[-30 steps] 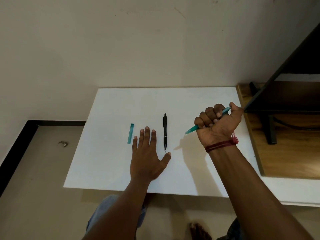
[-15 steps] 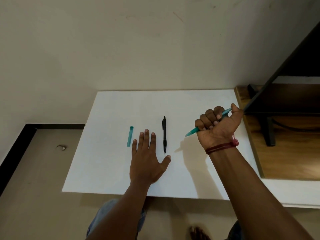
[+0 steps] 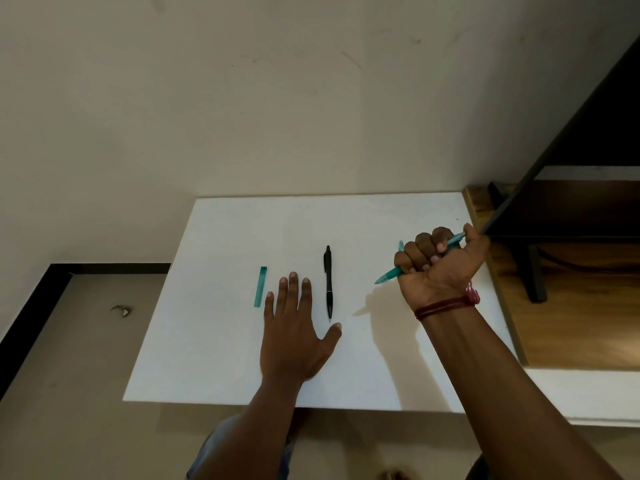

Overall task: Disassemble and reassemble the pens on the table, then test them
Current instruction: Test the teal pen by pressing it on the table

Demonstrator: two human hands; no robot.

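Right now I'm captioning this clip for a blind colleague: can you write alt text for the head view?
A person's right hand grips a teal pen in its fist over a white table, tip pointing down and left. The left hand lies flat on the table between a teal cap and a black pen.

Home room: white table (image 3: 225, 358), wooden cabinet (image 3: 571, 334), plain wall (image 3: 242, 116).

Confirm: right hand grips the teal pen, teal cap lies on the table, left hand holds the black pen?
Not the last part. The head view shows the left hand flat on the table, holding nothing; the black pen lies beside it. The rest is right.
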